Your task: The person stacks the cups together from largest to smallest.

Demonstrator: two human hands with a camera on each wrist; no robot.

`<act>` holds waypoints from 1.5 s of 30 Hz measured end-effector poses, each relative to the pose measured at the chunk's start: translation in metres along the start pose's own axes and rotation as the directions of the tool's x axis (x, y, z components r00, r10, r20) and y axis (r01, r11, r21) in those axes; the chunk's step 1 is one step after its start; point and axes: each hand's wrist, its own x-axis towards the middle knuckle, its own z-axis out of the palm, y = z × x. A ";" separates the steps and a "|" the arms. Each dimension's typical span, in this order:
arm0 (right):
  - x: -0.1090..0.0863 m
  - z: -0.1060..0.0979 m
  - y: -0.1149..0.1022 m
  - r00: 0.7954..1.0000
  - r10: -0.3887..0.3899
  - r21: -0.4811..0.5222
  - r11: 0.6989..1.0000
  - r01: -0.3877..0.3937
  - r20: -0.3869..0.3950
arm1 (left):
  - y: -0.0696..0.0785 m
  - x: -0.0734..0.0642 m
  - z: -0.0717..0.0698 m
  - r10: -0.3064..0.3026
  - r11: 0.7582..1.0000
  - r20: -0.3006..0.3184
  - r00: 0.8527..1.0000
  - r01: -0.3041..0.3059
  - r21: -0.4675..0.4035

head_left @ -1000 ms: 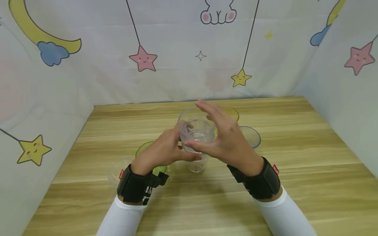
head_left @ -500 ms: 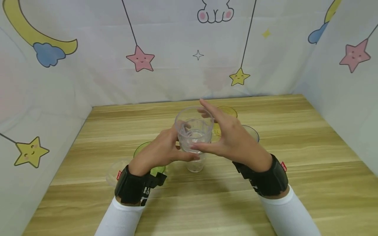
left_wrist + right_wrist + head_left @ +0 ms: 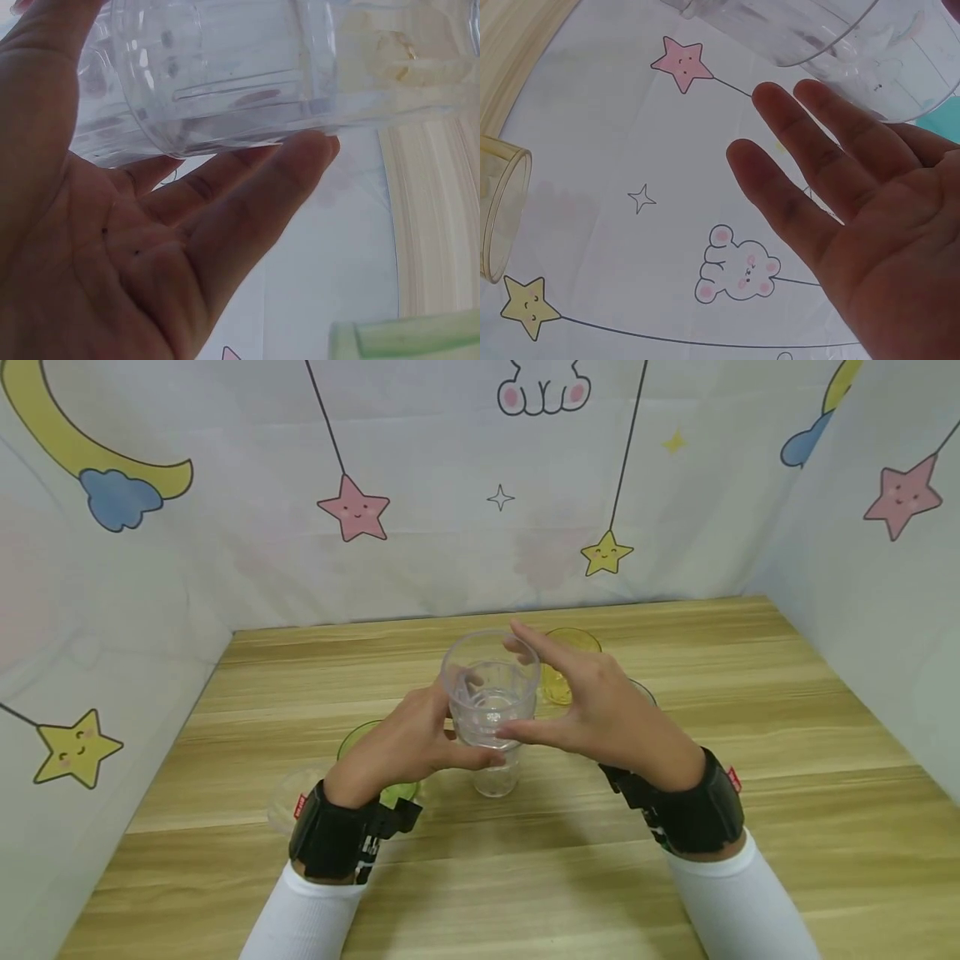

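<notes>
Clear cups stand stacked upright near the table's middle. The upper clear cup has its wide rim upward, and the lower cup shows beneath it. My left hand holds the stack from the left, thumb across the front, fingers behind. In the left wrist view, the left hand's fingers lie along the clear wall. On the other side my right hand is spread beside the upper cup, thumb and fingers apart. The right wrist view shows its fingers extended near the clear rim; contact there cannot be told.
Behind the right hand stands a yellow cup. A blue-rimmed cup is mostly hidden by that hand. Left of the stack are a green cup and another clear cup, both partly covered by the left arm. A printed cloth closes off the back.
My right hand has drawn back to the right, its thumb sliding off the upper cup's front. The left hand keeps its place on the stack. The view has shifted slightly.
</notes>
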 end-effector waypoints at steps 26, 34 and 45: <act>-0.006 -0.020 0.005 0.987 0.090 -0.030 0.996 -0.087 0.131 | 0.001 0.003 0.001 -0.002 1.000 -0.021 1.000 0.002 0.002; -0.008 -0.023 0.007 0.976 0.151 -0.092 0.986 -0.138 0.155 | 0.001 0.003 0.001 0.002 1.000 -0.018 1.000 -0.002 0.012; -0.009 -0.028 0.007 0.954 0.228 -0.130 0.970 -0.205 0.195 | 0.000 0.003 0.001 0.001 1.000 -0.012 1.000 -0.001 0.004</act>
